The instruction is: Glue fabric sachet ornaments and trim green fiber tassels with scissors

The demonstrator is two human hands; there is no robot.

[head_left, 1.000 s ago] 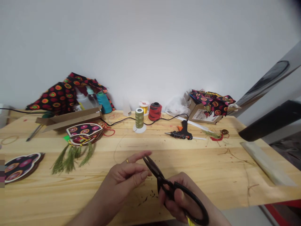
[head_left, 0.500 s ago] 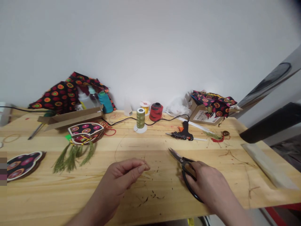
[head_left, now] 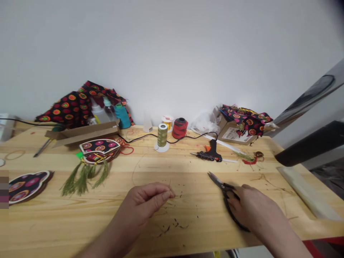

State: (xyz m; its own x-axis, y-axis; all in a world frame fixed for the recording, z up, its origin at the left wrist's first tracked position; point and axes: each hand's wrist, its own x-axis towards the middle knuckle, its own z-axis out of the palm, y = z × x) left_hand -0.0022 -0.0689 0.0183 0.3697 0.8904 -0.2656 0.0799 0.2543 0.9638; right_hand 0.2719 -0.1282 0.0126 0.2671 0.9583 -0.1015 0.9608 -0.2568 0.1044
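My left hand (head_left: 149,202) is closed in a pinch above the middle of the table, with a fine strand of thread (head_left: 170,182) poking up at its fingertips. A faint thread line curves on the wood between this hand and the olive-green thread spool (head_left: 162,136), which stands upright on its white base. To the right, my right hand (head_left: 254,206) grips black-handled scissors (head_left: 219,181) by the handles, blades aimed away and to the left. The blades look nearly closed. Dark thread scraps (head_left: 176,224) lie on the wood between my hands.
A black glue gun (head_left: 209,154) lies beyond the scissors. Red (head_left: 180,128) and yellow (head_left: 167,123) spools stand near the wall. At left are patterned fabric pieces (head_left: 100,147) with green tassels (head_left: 83,179) and a cardboard box (head_left: 83,134). Another box (head_left: 231,132) sits back right.
My right hand has moved right with the scissors, farther from my left hand. My left hand keeps its pinch and appears slightly farther right; the whole view has shifted a little.
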